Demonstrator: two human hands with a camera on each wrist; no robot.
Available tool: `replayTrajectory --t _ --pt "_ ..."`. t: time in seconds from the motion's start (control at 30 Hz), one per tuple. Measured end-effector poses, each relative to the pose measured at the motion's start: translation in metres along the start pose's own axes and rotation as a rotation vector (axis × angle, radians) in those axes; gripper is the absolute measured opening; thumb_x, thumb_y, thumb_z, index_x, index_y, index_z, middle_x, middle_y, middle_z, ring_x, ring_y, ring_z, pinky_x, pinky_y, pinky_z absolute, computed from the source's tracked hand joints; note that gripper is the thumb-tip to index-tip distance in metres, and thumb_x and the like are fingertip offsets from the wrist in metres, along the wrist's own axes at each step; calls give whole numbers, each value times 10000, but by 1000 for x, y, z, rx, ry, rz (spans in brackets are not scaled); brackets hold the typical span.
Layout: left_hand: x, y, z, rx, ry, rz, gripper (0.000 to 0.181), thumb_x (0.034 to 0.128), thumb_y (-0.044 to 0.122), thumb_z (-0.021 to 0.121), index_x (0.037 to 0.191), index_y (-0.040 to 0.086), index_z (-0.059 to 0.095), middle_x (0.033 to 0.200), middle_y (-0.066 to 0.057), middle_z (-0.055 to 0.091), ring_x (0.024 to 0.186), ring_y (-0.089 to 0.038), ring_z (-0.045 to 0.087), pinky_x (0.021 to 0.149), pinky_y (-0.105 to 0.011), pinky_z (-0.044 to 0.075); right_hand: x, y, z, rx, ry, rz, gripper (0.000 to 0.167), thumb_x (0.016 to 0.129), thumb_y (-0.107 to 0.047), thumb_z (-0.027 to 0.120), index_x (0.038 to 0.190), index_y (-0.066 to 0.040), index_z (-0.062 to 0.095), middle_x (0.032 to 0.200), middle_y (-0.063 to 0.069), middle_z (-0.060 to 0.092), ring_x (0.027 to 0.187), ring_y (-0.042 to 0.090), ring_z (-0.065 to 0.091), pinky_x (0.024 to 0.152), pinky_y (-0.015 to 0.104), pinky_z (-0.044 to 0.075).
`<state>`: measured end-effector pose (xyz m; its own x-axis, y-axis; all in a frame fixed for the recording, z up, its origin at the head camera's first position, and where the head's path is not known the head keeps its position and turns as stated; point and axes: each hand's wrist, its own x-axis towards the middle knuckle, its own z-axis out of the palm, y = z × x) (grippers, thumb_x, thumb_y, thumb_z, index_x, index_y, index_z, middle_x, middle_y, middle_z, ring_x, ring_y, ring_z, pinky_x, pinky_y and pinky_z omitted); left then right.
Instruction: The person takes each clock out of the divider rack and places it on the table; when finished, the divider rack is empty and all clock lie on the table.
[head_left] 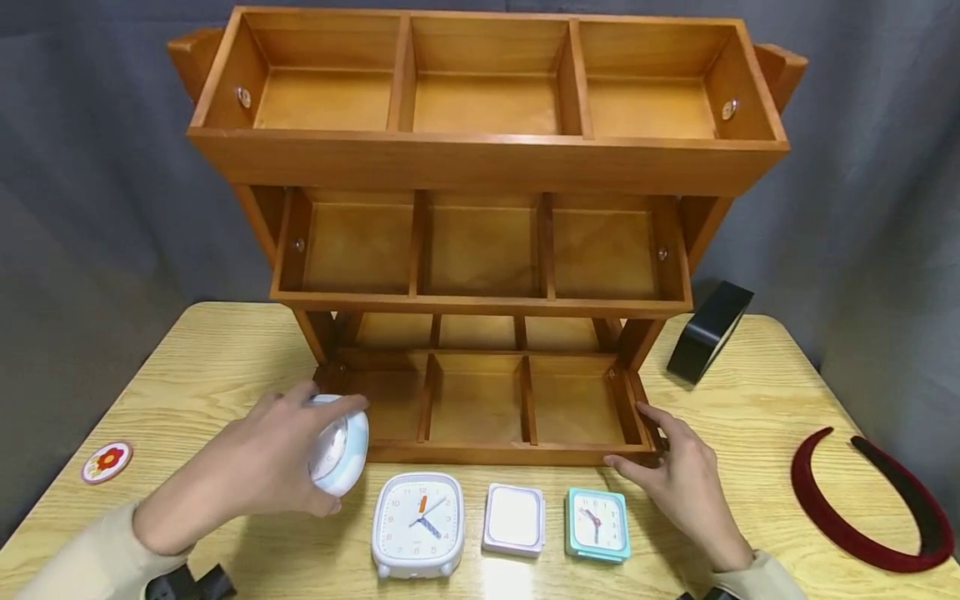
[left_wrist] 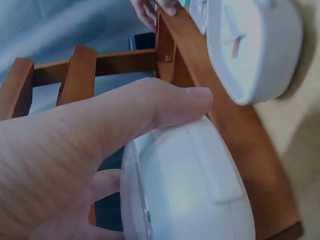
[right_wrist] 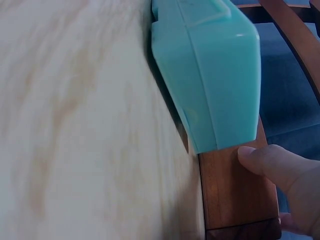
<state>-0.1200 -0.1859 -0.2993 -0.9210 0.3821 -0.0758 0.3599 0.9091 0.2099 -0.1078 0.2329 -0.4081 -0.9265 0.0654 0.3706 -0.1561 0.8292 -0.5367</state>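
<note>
My left hand [head_left: 262,458] grips a rounded white and pale-blue clock [head_left: 341,446], held in front of the left end of a wooden three-tier rack [head_left: 487,158]. In the left wrist view, the thumb presses on the top of the clock [left_wrist: 210,175], near a long raised button; its dial is hidden. At the rack's lower right corner, my right hand [head_left: 686,479] holds the bottom tray [head_left: 480,454], thumb on its front board and fingers at its side. A white alarm clock [head_left: 417,525], a small white-faced square clock [head_left: 514,518] and a teal clock [head_left: 597,523] stand before the rack.
A black box-shaped object [head_left: 708,333] leans at the rack's right. A dark red headband [head_left: 817,508] lies at the table's right, and a round badge with a red flower [head_left: 107,462] at the left. Grey cloth [head_left: 97,167] hangs behind the table.
</note>
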Motion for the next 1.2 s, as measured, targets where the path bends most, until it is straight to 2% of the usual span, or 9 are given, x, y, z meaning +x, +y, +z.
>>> replayTrajectory --t 0.2,0.37,0.63,0.7,0.9,1.03,1.2 --pt "-28 -7 17 -5 -20 -32 994 412 414 934 1324 325 550 1234 -183 540 1021 -413 544 553 -400 474 0 0 0 1 0 -2 740 662 -286 893 1264 8 578 1103 247 659 896 320 669 658 371 536" --pt "-36 -9 30 -27 -45 -43 976 411 394 926 1310 358 549 1225 -145 537 1011 -373 544 575 -403 478 0 2 -2 -4 -5 5 749 666 -303 890 1266 15 573 1119 268 648 897 338 669 653 371 536" --pt "-37 -9 49 -76 -86 -52 896 448 372 892 1280 362 561 1251 -70 531 999 -276 529 637 -376 455 0 2 -1 23 -9 11 739 664 -263 893 1271 11 571 1111 252 655 881 317 679 649 364 555" --pt "-35 -10 52 -80 -101 -66 887 450 361 894 1275 352 569 1252 -64 529 1015 -287 529 654 -389 464 0 2 0 27 -12 13 737 666 -267 891 1269 12 572 1111 250 656 886 318 677 654 364 554" --pt "-25 -13 62 -108 -151 -109 946 394 322 922 1274 353 574 1281 -146 519 1013 -350 532 609 -455 484 -1 1 -1 17 -19 33 733 664 -266 891 1270 -1 575 1141 244 652 910 319 673 677 379 555" --pt "-19 -12 71 -133 -185 -115 957 363 298 939 1251 346 583 1257 -142 528 982 -352 524 601 -462 481 -1 2 -2 4 -13 17 728 662 -252 891 1266 8 577 1147 243 653 918 326 672 681 402 556" --pt "-16 -12 75 -129 -212 -141 972 372 337 951 1264 325 567 1278 -169 511 1007 -375 514 600 -493 487 1 2 -1 1 -11 -6 735 665 -293 887 1261 9 582 1109 237 670 883 304 672 658 358 524"
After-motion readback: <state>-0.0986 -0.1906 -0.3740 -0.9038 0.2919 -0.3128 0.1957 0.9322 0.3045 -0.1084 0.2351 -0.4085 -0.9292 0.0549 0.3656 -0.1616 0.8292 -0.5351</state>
